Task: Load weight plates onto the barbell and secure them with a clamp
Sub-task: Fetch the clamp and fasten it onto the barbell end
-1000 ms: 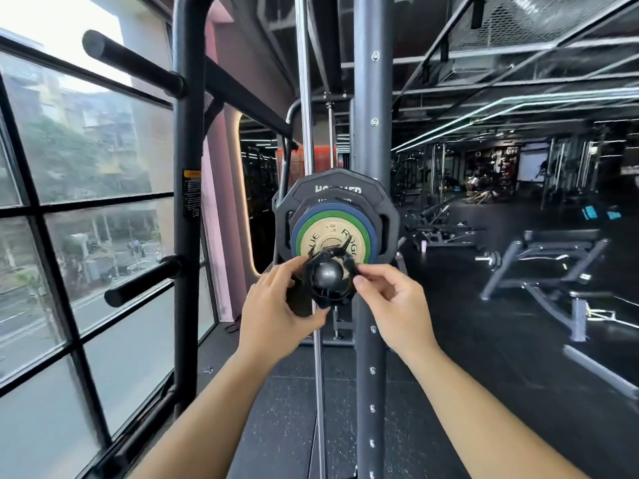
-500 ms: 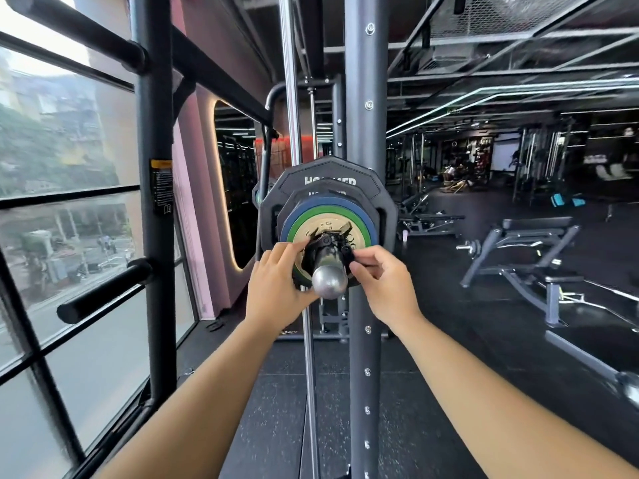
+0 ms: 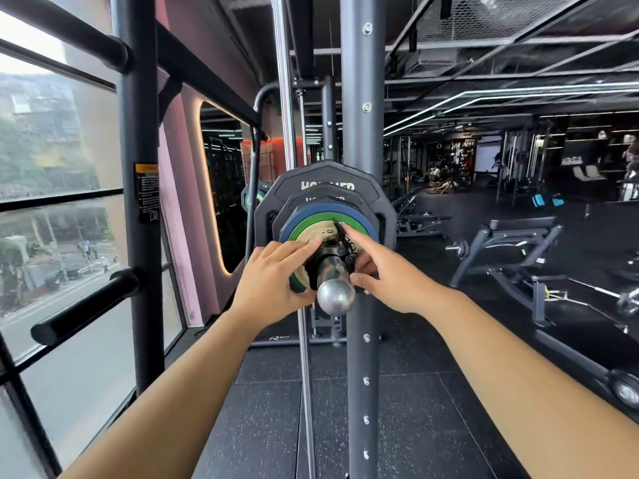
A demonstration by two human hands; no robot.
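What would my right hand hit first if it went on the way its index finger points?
Right hand meets the clamp, whose lever its fingertip seems to touch; the tan plate lies behind, depth unclear.

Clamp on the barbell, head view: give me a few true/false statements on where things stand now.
1. The clamp sits on the barbell, outside the plates. True.
2. The outermost plate is blue. False: the tan plate is outermost; the green plate and then the blue plate lie behind it.
3. The left hand and the right hand are both on the clamp. True.
4. The clamp covers the barbell's end. False: the bare metal end sticks out past it.
5. The largest plate is green. False: it is the black plate.
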